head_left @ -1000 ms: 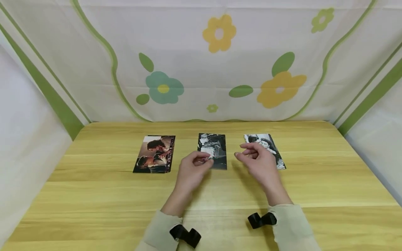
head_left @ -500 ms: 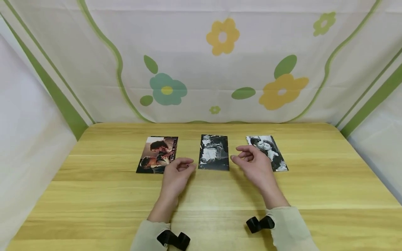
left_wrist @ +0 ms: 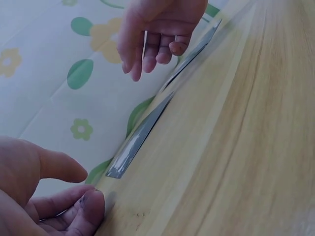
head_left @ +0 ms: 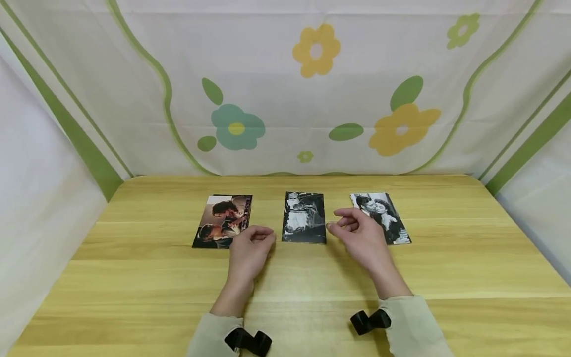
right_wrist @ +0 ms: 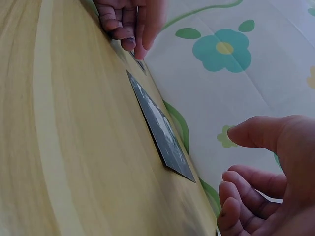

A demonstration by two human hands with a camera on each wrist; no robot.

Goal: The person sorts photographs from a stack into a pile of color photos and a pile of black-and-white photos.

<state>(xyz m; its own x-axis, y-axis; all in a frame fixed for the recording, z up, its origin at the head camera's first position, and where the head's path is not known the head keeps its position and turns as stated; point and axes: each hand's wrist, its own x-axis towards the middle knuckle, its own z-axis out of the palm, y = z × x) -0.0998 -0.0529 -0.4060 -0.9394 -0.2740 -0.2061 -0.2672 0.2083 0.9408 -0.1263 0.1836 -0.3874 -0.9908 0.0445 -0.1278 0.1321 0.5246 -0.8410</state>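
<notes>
Three picture cards or small piles of them lie in a row on the table: a brown-toned one (head_left: 217, 221) at left, a dark black-and-white one (head_left: 305, 218) in the middle, and a black-and-white picture of two people (head_left: 389, 220) at right. My left hand (head_left: 249, 253) hovers by the left pile's near corner, partly covering it, fingers loosely bent and holding nothing. Between the middle and right piles is my right hand (head_left: 363, 240), also holding nothing, in front of the right picture's lower left. In the right wrist view the middle card (right_wrist: 160, 130) lies flat, apart from both hands.
The wooden table (head_left: 303, 297) ends at a white cloth backdrop (head_left: 276, 74) printed with flowers. White cloth walls stand at both sides. Each sleeve cuff carries a black wrist mount, one on the left (head_left: 247, 341) and one on the right (head_left: 370, 321).
My left hand has moved left, off the middle card and over to the left pile's corner. The right hand has shifted slightly left, uncovering more of the right picture. The cards look still.
</notes>
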